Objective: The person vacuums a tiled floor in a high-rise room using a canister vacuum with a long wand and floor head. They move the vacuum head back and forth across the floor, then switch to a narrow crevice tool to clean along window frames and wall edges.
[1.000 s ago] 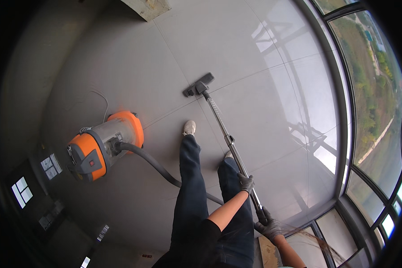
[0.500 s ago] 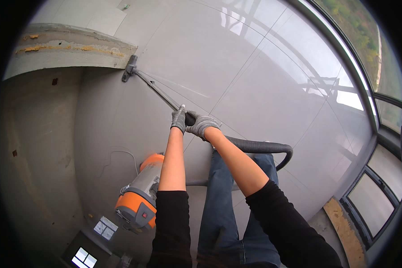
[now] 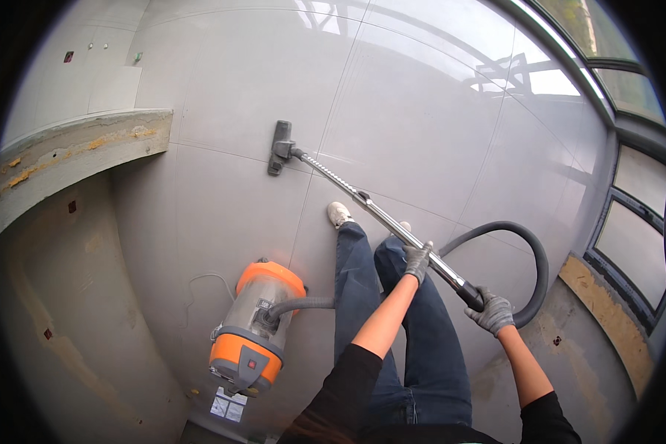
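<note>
My gloved left hand (image 3: 418, 261) is closed round the lower part of a metal vacuum wand (image 3: 385, 219). Behind it, my gloved right hand (image 3: 493, 311) grips the black handle end (image 3: 469, 294), where the hose joins. The wand slants away to the upper left, and its dark floor head (image 3: 280, 148) rests on the grey tiles. A black ribbed hose (image 3: 538, 259) loops out to the right of my legs. It appears again at the left, entering the orange and grey canister vacuum (image 3: 255, 325) standing beside my left leg.
A rough concrete ledge (image 3: 89, 152) juts in from the left wall. Large glossy tiles (image 3: 237, 81) cover the floor. A thin cord (image 3: 200, 280) trails near the canister. Framed windows (image 3: 633, 222) line the right side, with a chipboard strip (image 3: 599, 318) below them.
Both hands have drawn back toward the lower right, pulling the wand along. The floor head has left the concrete ledge and slid right over the tiles. The view has shifted too.
</note>
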`<state>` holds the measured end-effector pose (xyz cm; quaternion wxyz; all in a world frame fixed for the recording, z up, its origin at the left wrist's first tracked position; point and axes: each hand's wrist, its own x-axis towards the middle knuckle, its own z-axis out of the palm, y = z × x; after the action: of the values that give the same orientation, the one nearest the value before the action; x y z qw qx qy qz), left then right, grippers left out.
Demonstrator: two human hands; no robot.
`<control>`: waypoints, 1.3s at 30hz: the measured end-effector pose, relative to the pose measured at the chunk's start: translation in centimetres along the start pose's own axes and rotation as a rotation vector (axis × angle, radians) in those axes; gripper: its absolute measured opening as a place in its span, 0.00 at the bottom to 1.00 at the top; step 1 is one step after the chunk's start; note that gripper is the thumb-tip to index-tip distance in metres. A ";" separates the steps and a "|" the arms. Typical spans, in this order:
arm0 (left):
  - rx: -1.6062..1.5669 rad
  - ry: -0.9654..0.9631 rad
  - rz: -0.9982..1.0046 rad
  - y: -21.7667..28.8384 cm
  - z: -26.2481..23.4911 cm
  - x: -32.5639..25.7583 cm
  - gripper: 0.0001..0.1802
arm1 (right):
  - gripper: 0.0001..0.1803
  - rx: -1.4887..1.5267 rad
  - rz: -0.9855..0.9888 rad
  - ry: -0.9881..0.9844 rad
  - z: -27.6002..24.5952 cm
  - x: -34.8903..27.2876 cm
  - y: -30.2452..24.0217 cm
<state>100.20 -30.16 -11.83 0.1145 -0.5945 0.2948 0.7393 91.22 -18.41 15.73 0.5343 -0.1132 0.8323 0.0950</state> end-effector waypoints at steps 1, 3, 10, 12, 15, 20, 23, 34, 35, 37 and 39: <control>-0.082 -0.004 -0.182 -4.6 3.2 -4.0 0.33 | 0.39 -0.003 0.100 -0.032 1.9 -3.5 3.9; -0.047 -0.097 -0.364 -11.9 6.6 -11.4 0.32 | 0.39 0.054 0.352 -0.146 6.6 -10.2 9.9; 0.297 0.142 -0.172 -12.6 2.6 -13.6 0.43 | 0.33 1.023 0.344 -0.175 17.2 -13.6 9.5; 0.384 0.145 -0.046 -5.1 0.7 -7.9 0.41 | 0.28 1.130 0.277 -0.159 14.7 -7.6 4.0; 0.438 0.172 0.162 11.3 -0.7 2.5 0.36 | 0.30 1.279 0.094 -0.216 7.3 4.1 -5.7; 0.510 0.220 0.359 30.1 3.0 12.9 0.26 | 0.38 1.261 -0.159 0.011 -4.3 18.3 -15.2; 0.550 0.191 0.380 30.2 3.9 12.9 0.26 | 0.36 1.492 -0.200 -0.100 -4.9 19.2 -14.2; 0.748 -0.043 0.071 -2.3 4.8 4.8 0.41 | 0.38 1.219 0.323 0.032 23.4 -8.7 5.8; 0.778 -0.089 -0.017 -6.6 3.4 1.9 0.47 | 0.39 1.198 0.435 -0.084 25.8 -12.2 6.6; 0.921 -0.096 -0.208 -14.5 0.2 -4.2 0.58 | 0.39 1.093 0.586 -0.058 29.7 -19.3 7.1; 1.039 -0.157 -0.355 -20.6 -3.2 -10.0 0.56 | 0.39 1.023 0.733 -0.156 32.2 -25.5 6.4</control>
<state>116.25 -13.68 -8.92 0.5371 -0.4435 0.5067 0.5080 127.61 -1.11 25.95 0.5125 0.4562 0.7158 -0.1301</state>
